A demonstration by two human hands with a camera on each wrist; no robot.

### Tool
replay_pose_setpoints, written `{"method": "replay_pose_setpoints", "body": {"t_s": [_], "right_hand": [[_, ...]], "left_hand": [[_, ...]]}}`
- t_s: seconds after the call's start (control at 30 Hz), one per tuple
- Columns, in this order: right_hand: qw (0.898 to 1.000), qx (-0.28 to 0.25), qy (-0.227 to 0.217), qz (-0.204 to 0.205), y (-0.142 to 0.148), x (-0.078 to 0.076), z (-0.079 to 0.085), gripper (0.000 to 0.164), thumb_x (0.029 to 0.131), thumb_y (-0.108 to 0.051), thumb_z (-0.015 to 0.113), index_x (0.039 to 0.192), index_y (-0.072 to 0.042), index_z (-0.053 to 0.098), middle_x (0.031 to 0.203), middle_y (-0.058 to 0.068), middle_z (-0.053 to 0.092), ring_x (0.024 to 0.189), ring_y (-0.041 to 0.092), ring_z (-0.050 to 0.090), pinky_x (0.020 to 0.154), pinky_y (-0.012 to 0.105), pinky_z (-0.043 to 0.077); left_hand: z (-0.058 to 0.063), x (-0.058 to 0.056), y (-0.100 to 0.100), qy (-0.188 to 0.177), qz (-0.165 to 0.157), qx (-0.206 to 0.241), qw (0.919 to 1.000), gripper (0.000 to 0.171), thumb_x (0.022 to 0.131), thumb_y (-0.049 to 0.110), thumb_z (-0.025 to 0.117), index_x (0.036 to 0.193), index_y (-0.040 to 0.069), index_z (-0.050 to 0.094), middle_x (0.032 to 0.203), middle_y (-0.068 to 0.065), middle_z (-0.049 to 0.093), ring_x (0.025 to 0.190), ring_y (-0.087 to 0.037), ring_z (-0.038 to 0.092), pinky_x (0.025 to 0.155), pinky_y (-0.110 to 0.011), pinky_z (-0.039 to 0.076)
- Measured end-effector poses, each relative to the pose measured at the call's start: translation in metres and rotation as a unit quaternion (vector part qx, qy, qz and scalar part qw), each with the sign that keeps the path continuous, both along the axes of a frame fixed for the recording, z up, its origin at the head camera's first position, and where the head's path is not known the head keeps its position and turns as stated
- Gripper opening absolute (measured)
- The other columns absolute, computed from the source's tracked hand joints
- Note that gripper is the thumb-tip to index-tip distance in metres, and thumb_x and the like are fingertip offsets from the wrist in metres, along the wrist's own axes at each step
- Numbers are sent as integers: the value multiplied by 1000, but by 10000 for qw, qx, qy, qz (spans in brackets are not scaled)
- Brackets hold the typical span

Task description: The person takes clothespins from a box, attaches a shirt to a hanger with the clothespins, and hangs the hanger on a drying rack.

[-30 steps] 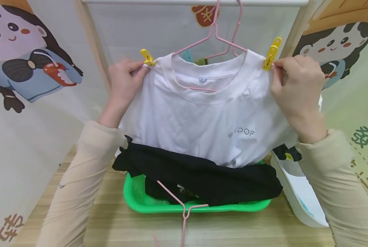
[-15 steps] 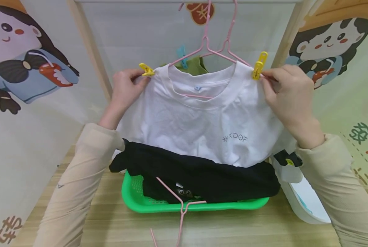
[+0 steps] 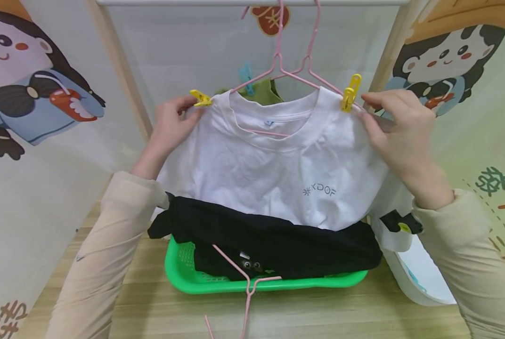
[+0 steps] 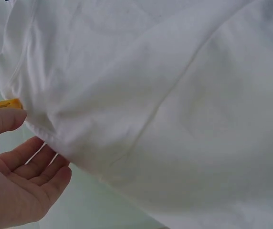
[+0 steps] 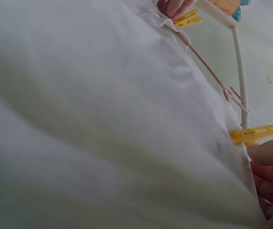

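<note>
A white T-shirt [image 3: 256, 174] with a small dark print hangs on a pink hanger [image 3: 280, 59]. Yellow clothespins sit at its two shoulders, a left clothespin [image 3: 200, 98] and a right clothespin [image 3: 351, 93]. With thumb and index finger my left hand [image 3: 172, 122] pinches the shoulder beside the left clothespin; its other fingers [image 4: 41, 162] lie loose at the cloth edge in the left wrist view. Beside the right clothespin, my right hand [image 3: 405, 132] has thumb and index finger parted, the thumb at the sleeve's top. In the right wrist view, shirt cloth [image 5: 103, 105] fills most of the frame.
Black clothing [image 3: 269, 240] lies in a green basket [image 3: 201, 286] below the shirt, with another pink hanger [image 3: 249, 285] on it. A white container [image 3: 426, 278] stands at right. Behind, an olive garment [image 3: 267, 92] with a blue clothespin [image 3: 246, 77] hangs under a white rail [image 3: 252, 3].
The shirt's shoulders have come lower in the head view, exposing the olive garment behind. My right thumb and index finger have spread apart from their pinch; my left hand keeps its pinch.
</note>
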State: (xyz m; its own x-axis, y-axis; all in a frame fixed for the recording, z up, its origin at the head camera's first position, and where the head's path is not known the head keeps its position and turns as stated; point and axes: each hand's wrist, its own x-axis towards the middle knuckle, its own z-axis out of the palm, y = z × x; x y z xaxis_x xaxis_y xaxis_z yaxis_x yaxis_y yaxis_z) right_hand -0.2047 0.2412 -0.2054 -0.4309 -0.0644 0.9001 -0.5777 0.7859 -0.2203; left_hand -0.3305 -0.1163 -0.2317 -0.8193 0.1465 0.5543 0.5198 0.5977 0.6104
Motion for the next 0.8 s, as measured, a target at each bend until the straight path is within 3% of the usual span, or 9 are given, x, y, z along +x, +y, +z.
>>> {"method": "replay_pose_setpoints", "body": {"t_s": [0.1,0.3,0.43,0.5,0.67,0.8], "right_hand": [[9995,-268,183,-37,6,3,-1,20,78,1,72,97,7,70,91,22,68,87,37,60,85,25,42],[9980,-489,318,-222,21,16,-6,20,81,-4,69,99,5,70,92,21,68,85,37,61,83,18,41],[9977,-507,108,-445,32,26,-9,21,83,-5,65,101,5,69,95,21,68,86,35,61,83,12,38],[9966,-558,-52,-603,40,31,-11,21,85,-4,64,102,6,68,98,22,68,89,22,62,85,11,37],[9898,-887,-562,-960,58,40,-15,23,90,-8,58,105,7,67,104,24,66,93,-17,48,88,10,36],[9813,-1262,-968,-1083,72,43,-24,25,92,-12,57,106,6,67,103,3,68,89,-15,48,87,10,39]], "left_hand": [[-2,3,-5,-147,-85,87,9998,33,90,9,55,116,-11,60,114,-25,61,103,-34,57,93,-42,42],[-9,20,-15,-115,-212,94,9997,30,90,7,56,113,-12,61,111,-26,62,102,-34,59,93,-45,45],[-17,41,-23,-85,-669,-189,9975,28,89,4,59,112,-12,61,109,-27,63,100,-36,59,91,-47,45],[-21,54,-28,-30,-943,-519,9942,27,89,4,61,111,-10,62,108,-25,64,100,-34,60,91,-46,46],[-30,85,-37,456,-1611,-1128,9794,23,81,-3,69,104,-4,68,102,-13,69,97,-25,63,89,-25,47],[-46,103,-41,922,-2174,-1281,9632,28,72,-7,73,99,0,70,95,-7,70,90,-21,64,84,-10,41]]}}
